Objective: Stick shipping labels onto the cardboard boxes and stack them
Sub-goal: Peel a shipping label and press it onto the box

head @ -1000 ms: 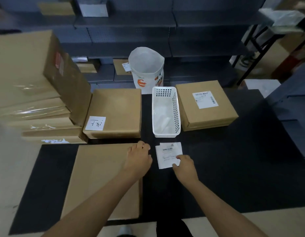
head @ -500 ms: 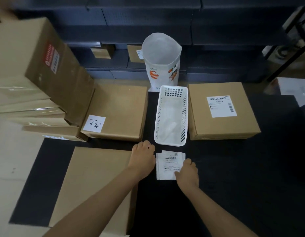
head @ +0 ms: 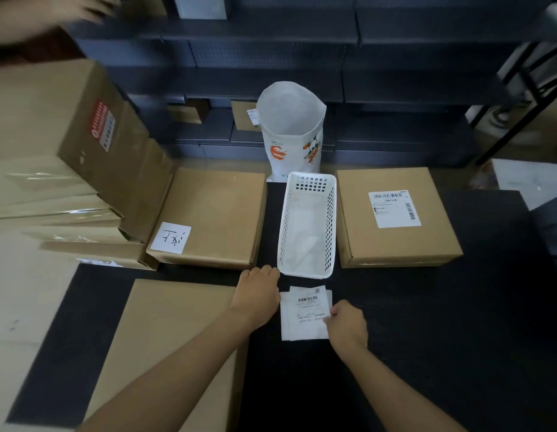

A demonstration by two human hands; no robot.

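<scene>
A plain flat cardboard box (head: pixel 164 347) lies near me on the left of the black mat. Beside its right edge, small white shipping labels (head: pixel 305 313) lie in a loose pile on the mat. My left hand (head: pixel 256 296) rests at the box's far right corner, touching the labels' left side, fingers curled down. My right hand (head: pixel 347 325) pinches the right edge of the top label. A labelled cardboard box (head: pixel 395 241) sits at the right. Another box with a handwritten note (head: pixel 208 219) sits behind the near one.
A white perforated basket (head: pixel 308 226) stands between the two far boxes, a white paper bag (head: pixel 291 132) behind it. Several stacked boxes (head: pixel 52 157) lean at the left. Another person's hand (head: pixel 52 10) shows blurred at top left. Dark shelving fills the back.
The camera has moved closer and tilted slightly. My right hand has slid to the labels' right edge and pinched the top one. The left hand has barely moved.
</scene>
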